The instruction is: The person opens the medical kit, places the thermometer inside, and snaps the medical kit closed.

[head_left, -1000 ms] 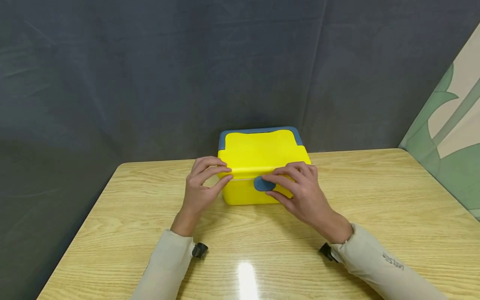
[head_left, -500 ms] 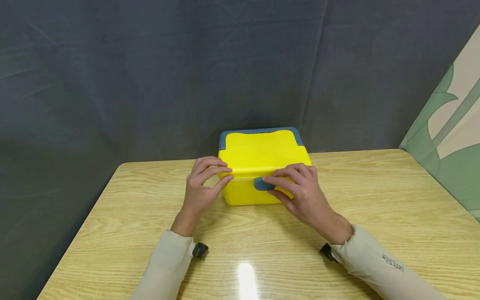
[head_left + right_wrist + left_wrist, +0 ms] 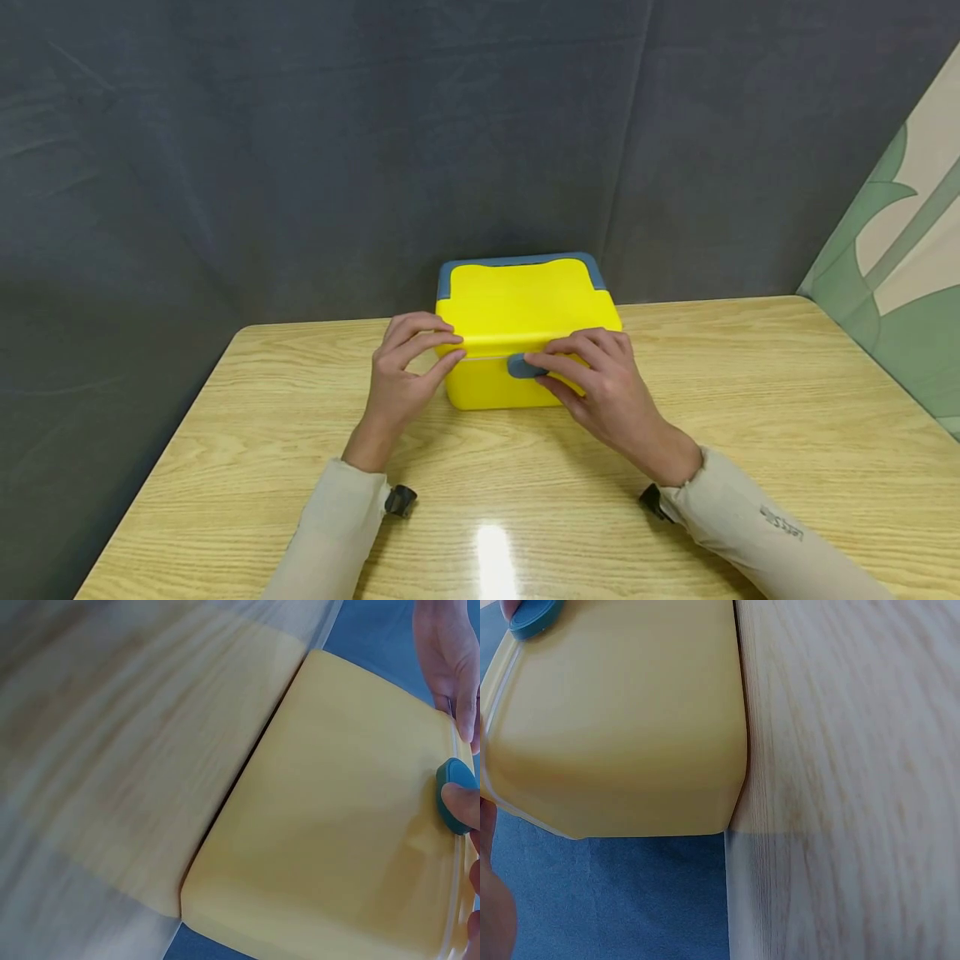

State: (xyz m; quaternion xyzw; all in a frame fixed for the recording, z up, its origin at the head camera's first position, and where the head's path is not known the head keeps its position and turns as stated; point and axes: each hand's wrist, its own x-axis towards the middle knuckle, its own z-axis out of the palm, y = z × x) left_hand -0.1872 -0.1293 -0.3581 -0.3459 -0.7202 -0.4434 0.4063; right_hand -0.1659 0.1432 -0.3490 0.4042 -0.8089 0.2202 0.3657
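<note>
A yellow lunch box (image 3: 517, 308) with a blue handle (image 3: 517, 261) along its back stands on the table, its lid down. My left hand (image 3: 408, 367) grips the lid's front left corner, thumb near the pale seam. On the front is an oval blue latch (image 3: 517, 367). My right hand (image 3: 611, 383) pinches its right end, index finger above and thumb below. The right wrist view shows the thumb (image 3: 461, 804) lying on the latch (image 3: 450, 776). In the left wrist view only part of the left hand (image 3: 495, 907) shows, beside the box (image 3: 630, 720).
The light wood table (image 3: 285, 400) runs back to a dark grey cloth (image 3: 375, 150) right behind the box. A panel with green leaf shapes (image 3: 900, 275) stands along the right. A black wrist device (image 3: 401, 501) sits at the left cuff, another (image 3: 654, 502) at the right.
My right thumb has shifted slightly up and right against the latch's lower edge, and the latch looks a little thinner from above. The left hand and the box have stayed in place.
</note>
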